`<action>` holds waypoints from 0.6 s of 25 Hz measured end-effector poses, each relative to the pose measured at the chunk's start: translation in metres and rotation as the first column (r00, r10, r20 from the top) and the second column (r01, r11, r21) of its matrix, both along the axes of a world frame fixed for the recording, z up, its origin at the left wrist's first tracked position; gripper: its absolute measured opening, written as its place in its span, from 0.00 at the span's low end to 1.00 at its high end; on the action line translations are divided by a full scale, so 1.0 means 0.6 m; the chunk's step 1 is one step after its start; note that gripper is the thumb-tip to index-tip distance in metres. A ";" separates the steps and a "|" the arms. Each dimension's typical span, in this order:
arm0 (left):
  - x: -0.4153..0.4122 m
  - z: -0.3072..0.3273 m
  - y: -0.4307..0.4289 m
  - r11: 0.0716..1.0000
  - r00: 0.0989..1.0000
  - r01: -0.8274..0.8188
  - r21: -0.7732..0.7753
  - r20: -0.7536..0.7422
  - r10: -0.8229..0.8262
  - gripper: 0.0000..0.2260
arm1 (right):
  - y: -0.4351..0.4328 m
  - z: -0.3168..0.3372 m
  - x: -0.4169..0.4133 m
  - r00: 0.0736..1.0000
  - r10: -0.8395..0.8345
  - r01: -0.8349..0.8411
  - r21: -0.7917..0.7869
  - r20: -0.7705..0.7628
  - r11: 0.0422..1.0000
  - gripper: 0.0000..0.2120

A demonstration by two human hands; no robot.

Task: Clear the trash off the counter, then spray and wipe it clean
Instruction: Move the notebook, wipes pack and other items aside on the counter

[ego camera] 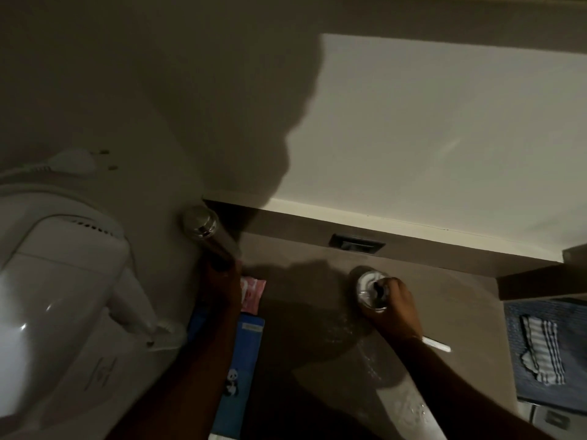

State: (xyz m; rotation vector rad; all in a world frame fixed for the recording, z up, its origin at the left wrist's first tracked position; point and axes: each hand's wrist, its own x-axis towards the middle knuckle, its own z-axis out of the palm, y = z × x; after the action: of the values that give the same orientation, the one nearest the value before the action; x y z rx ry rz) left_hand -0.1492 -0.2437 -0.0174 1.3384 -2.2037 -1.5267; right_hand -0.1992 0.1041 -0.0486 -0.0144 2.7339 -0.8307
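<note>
The brown counter (311,312) lies in dim light. My left hand (222,284) is closed around the lower end of a shiny metal cylinder (203,230) that tilts up toward the wall at the counter's left end. My right hand (395,308) grips a small round shiny container (368,285) with something white inside; it stands on the counter near the back. A pink packet (254,292) lies just right of my left hand. Below it is a blue box with a panda picture (246,354). A thin white stick (440,344) lies behind my right wrist.
A white wall-mounted hair dryer (63,296) fills the left side. At the right edge a striped cloth (543,347) lies on blue fabric (571,360). A dark rectangular slot (357,244) sits in the back ledge. Wet patches glisten on the counter near my right forearm.
</note>
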 end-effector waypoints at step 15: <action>0.252 -0.078 0.009 0.905 0.972 0.230 -0.358 0.120 -0.200 0.25 | -0.379 -0.058 -0.087 0.902 0.404 -0.412 0.019 0.151 0.911 0.37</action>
State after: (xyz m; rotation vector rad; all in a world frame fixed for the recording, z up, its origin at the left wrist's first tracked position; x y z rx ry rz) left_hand 0.0021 -0.2386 -0.0642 1.0850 -2.5979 -1.0459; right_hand -0.2513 -0.1230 -0.0832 -0.4827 2.4823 -0.6137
